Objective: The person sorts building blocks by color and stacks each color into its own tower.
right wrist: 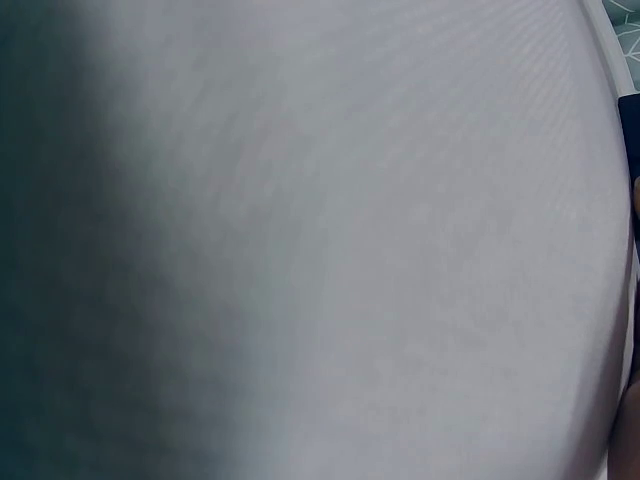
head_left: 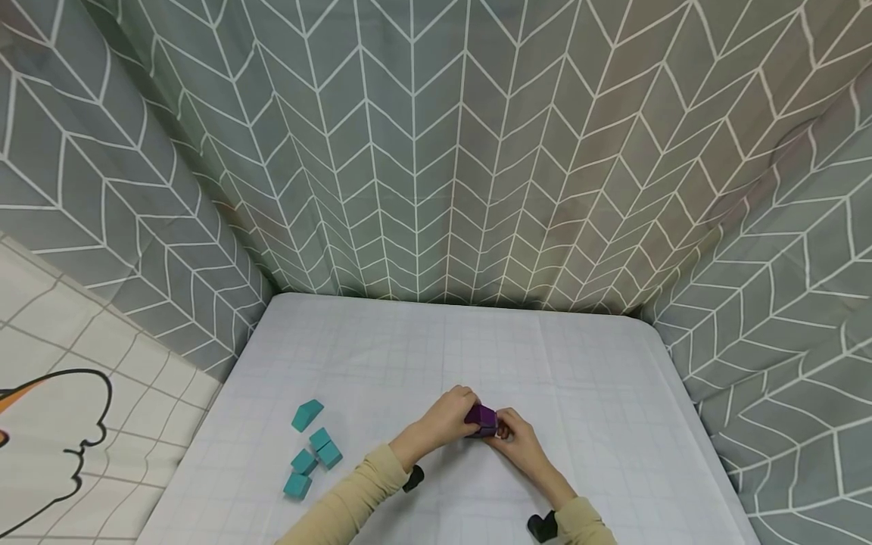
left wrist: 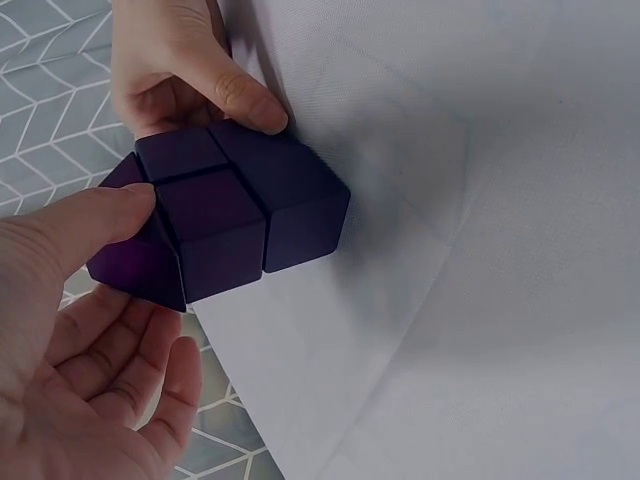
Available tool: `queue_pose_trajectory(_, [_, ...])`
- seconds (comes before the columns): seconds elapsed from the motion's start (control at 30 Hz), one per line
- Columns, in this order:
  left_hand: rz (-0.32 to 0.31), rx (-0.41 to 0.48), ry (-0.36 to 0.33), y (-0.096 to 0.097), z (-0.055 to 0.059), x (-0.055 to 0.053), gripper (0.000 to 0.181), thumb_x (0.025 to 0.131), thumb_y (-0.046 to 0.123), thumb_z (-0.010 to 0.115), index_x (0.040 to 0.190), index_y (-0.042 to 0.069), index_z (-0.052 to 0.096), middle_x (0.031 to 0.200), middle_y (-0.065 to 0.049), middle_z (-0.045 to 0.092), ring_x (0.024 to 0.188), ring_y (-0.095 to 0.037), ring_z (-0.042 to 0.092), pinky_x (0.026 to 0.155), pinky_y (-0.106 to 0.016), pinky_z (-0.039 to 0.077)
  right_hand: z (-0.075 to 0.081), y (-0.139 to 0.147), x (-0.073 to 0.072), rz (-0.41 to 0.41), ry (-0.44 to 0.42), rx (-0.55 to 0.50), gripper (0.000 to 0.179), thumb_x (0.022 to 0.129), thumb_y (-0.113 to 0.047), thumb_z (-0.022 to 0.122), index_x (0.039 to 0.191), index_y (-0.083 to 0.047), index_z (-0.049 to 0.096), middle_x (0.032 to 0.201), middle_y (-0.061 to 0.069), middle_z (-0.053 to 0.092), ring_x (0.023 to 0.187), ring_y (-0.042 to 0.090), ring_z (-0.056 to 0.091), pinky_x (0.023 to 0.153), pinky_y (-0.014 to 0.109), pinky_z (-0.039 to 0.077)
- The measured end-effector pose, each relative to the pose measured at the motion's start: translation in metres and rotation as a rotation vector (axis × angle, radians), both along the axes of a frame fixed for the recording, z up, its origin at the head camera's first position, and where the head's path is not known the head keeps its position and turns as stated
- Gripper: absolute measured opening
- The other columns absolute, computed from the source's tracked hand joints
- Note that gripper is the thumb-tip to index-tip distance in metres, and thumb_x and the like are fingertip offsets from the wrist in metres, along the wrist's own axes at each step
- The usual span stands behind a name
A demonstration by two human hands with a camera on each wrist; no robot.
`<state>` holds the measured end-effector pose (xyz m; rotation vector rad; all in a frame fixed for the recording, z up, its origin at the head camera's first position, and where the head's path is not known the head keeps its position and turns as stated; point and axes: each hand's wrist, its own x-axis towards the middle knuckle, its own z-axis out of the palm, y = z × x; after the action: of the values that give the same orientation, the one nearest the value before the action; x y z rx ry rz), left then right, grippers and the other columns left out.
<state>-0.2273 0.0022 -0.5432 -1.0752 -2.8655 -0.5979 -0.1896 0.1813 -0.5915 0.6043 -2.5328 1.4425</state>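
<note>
A cluster of purple blocks, some cube-like and some with slanted faces, sits between both hands above the white table. In the left wrist view these blocks lie against each other with thin seams between them. My left hand pinches the near-left end, its thumb on top and the fingers curled below. From the other side my right hand grips the cluster, thumb laid along one block's edge; its lower fingers are partly hidden. Only a dark block edge shows at the right wrist view's border.
Several teal blocks lie on the table's left side, one with slanted ends farther back. The white cloth-covered table ends at a patterned grey curtain. Black wrist devices sit under both forearms.
</note>
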Motion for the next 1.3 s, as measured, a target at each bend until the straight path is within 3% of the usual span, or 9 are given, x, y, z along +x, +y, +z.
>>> queue_pose_trajectory(0.1, [-0.003, 0.008, 0.007, 0.000, 0.000, 0.000, 0.031, 0.072, 0.025, 0.073, 0.095, 0.007, 0.063, 0.090, 0.001, 0.058, 0.084, -0.010, 0.051, 0.072, -0.019, 0.044, -0.002, 0.001, -0.001, 0.011, 0.014, -0.012, 0.031, 0.064, 0.004, 0.075, 0.087, -0.008, 0.059, 0.081, 0.002, 0.052, 0.061, 0.031, 0.049, 0.053, 0.035, 0.043])
queue_pose_trajectory(0.33, [-0.004, 0.003, 0.009, 0.000, 0.000, 0.001, 0.031, 0.072, 0.026, 0.073, 0.095, 0.007, 0.063, 0.090, 0.001, 0.058, 0.084, -0.010, 0.052, 0.072, -0.019, 0.044, -0.034, 0.008, -0.011, 0.009, 0.068, 0.006, 0.031, 0.065, -0.004, 0.076, 0.088, -0.012, 0.058, 0.081, -0.003, 0.051, 0.060, 0.020, 0.048, 0.050, 0.026, 0.041])
queue_pose_trajectory(0.47, [0.008, 0.000, -0.009, 0.001, 0.001, 0.002, 0.032, 0.073, 0.026, 0.073, 0.097, 0.007, 0.062, 0.091, 0.001, 0.058, 0.086, -0.010, 0.052, 0.073, -0.019, 0.044, -0.040, 0.010, -0.012, -0.008, 0.055, 0.018, 0.031, 0.065, -0.009, 0.077, 0.089, -0.016, 0.058, 0.081, -0.007, 0.050, 0.061, 0.014, 0.048, 0.052, 0.021, 0.040])
queue_pose_trajectory(0.57, [0.015, -0.001, -0.019, 0.001, 0.001, 0.002, 0.032, 0.073, 0.026, 0.073, 0.097, 0.007, 0.062, 0.092, 0.001, 0.058, 0.086, -0.010, 0.052, 0.073, -0.019, 0.044, -0.039, 0.009, -0.012, 0.000, 0.062, -0.001, 0.032, 0.064, -0.006, 0.077, 0.089, -0.014, 0.059, 0.081, -0.005, 0.051, 0.060, 0.018, 0.048, 0.051, 0.024, 0.040])
queue_pose_trajectory(0.8, [0.018, -0.003, 0.004, 0.001, 0.001, 0.003, 0.034, 0.072, 0.028, 0.073, 0.097, 0.007, 0.062, 0.092, 0.001, 0.058, 0.086, -0.010, 0.052, 0.073, -0.019, 0.044, -0.005, 0.001, -0.001, 0.018, 0.058, 0.007, 0.031, 0.065, 0.003, 0.075, 0.088, -0.007, 0.057, 0.078, 0.003, 0.050, 0.060, 0.028, 0.048, 0.051, 0.030, 0.041])
queue_pose_trajectory(0.87, [0.017, 0.000, 0.021, 0.000, 0.000, 0.004, 0.036, 0.072, 0.029, 0.073, 0.098, 0.007, 0.062, 0.092, 0.000, 0.057, 0.085, -0.010, 0.052, 0.073, -0.019, 0.044, -0.003, -0.001, 0.001, 0.003, 0.046, 0.008, 0.031, 0.064, 0.002, 0.075, 0.088, -0.008, 0.057, 0.078, 0.002, 0.049, 0.060, 0.029, 0.048, 0.051, 0.031, 0.042])
queue_pose_trajectory(1.07, [0.009, 0.033, 0.063, 0.000, 0.004, 0.005, 0.041, 0.071, 0.034, 0.073, 0.101, 0.007, 0.061, 0.096, -0.001, 0.057, 0.088, -0.012, 0.051, 0.075, -0.020, 0.044, -0.012, 0.002, 0.000, 0.004, 0.063, -0.018, 0.035, 0.062, 0.001, 0.077, 0.090, -0.005, 0.058, 0.077, 0.007, 0.050, 0.059, 0.027, 0.048, 0.051, 0.032, 0.041])
queue_pose_trajectory(1.2, [0.005, 0.061, 0.066, -0.001, 0.015, 0.006, 0.042, 0.072, 0.035, 0.072, 0.102, 0.006, 0.061, 0.098, -0.001, 0.056, 0.091, -0.012, 0.051, 0.078, -0.020, 0.044, -0.024, 0.018, 0.001, -0.001, 0.045, 0.008, 0.038, 0.062, -0.005, 0.079, 0.095, -0.003, 0.059, 0.080, 0.009, 0.052, 0.060, 0.021, 0.048, 0.052, 0.027, 0.042])
queue_pose_trajectory(1.3, [0.002, 0.087, 0.063, -0.005, 0.025, 0.004, 0.043, 0.072, 0.034, 0.072, 0.102, 0.006, 0.060, 0.098, -0.001, 0.056, 0.093, -0.013, 0.051, 0.079, -0.022, 0.044, -0.024, 0.033, 0.003, -0.012, 0.057, 0.048, 0.041, 0.061, -0.006, 0.079, 0.097, 0.001, 0.059, 0.080, 0.009, 0.052, 0.060, 0.018, 0.048, 0.052, 0.023, 0.042])
